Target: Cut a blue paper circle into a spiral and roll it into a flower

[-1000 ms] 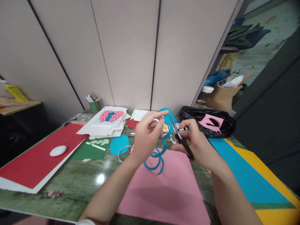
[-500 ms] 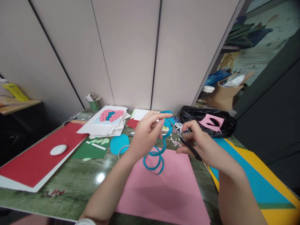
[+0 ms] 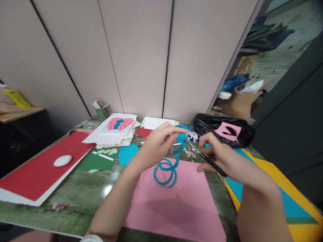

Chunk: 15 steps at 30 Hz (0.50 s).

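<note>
Since a second ago: the right hand [image 3: 220, 154] and its scissors [image 3: 214, 164] have shifted right and slightly lower, the scissors lying flatter; the left hand [image 3: 159, 143] and the blue spiral [image 3: 181, 148] have dipped a little.
Red sheet [image 3: 37, 168]: along the left edge of the desk [image 3: 83, 195], a white oval object [image 3: 63, 161] on it.
Green sheet [image 3: 92, 163]: just right of the red one, bearing a white pen [image 3: 103, 156] and pale leaf shapes.
White paper stack [image 3: 106, 138]: near the back edge, left of the middle, a pink-and-blue heart on top.
Rounded blue piece [image 3: 128, 154]: beside the left wrist.
Left hand: pinches the blue spiral between thumb and fingers.
Blue spiral: held above the desk, its loops hanging over the pink sheet [image 3: 174, 205], which reaches the front edge.
Right hand: apart from the left, fingers around the scissors' black handles; blade tips at the blue paper, their opening unclear.
Black bag [image 3: 244, 132]: back right corner, a cut pink piece [image 3: 234, 128] on it.
Blue sheet [image 3: 294, 203]: on yellow paper [image 3: 277, 175], along the right edge.
</note>
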Tool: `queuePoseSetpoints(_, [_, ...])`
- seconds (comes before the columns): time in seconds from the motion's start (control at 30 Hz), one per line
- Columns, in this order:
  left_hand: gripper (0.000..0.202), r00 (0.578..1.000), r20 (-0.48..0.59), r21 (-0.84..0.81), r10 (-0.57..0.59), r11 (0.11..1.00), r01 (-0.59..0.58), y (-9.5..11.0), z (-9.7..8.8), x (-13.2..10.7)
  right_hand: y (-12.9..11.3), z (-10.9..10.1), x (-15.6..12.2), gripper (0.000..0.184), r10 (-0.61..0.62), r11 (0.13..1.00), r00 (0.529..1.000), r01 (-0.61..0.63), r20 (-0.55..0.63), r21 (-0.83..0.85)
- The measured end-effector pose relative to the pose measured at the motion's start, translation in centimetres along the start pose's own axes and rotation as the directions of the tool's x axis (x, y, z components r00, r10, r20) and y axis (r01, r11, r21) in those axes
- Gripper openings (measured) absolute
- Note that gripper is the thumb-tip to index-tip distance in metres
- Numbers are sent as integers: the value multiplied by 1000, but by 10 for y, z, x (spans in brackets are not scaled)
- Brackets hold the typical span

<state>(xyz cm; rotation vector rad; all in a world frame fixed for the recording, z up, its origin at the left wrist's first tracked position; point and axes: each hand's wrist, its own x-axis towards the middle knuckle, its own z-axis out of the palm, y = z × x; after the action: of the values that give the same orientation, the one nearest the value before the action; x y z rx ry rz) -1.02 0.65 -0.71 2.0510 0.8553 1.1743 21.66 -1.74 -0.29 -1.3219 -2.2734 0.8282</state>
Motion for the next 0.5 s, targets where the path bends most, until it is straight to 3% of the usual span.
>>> queuePoseSetpoints(0.5, [32,982,190,183,7,982,-42,2,-11,-2,4,-2,-6,41,30,996,998,-25,62,-87])
